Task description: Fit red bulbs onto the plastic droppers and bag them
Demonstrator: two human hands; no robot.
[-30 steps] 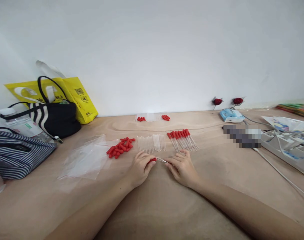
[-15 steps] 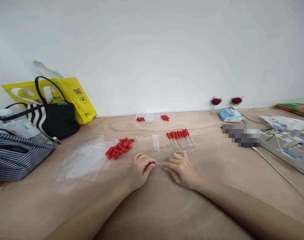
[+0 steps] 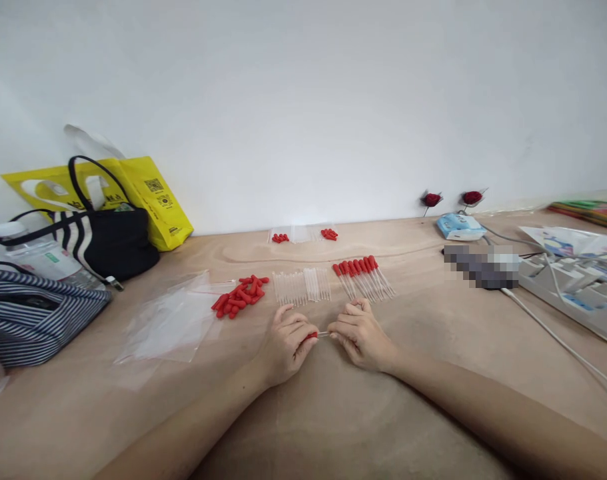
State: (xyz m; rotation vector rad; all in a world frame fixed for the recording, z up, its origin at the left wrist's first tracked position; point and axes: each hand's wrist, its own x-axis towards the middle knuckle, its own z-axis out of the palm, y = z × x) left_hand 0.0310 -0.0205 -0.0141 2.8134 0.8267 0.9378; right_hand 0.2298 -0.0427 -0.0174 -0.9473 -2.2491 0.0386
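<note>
Pinched in my left hand [image 3: 289, 343] is a red rubber dropper bulb [image 3: 311, 335], mostly covered by the fingers. A thin clear glass tube [image 3: 324, 334] runs from the bulb to my right hand [image 3: 360, 335], whose thumb and fingers close on its other end. Whether the tube is inside the bulb I cannot tell. Loose red bulbs [image 3: 240, 297] lie in a pile beyond my left hand. Clear glass tubes [image 3: 302, 286] lie side by side behind both hands. Droppers with red bulbs on them [image 3: 364, 277] form a row beyond my right hand.
Clear plastic bags [image 3: 166, 320] lie left of the bulb pile. Small bags with red bulbs [image 3: 303, 233] rest by the wall. A yellow bag [image 3: 168, 213], black bag [image 3: 118, 243] and striped bag [image 3: 43, 313] stand at left. A power strip [image 3: 573, 293] and cables are at right.
My left hand has moved slightly right, with its grip now nearer to my right hand. Less of the glass tube shows between the hands.
</note>
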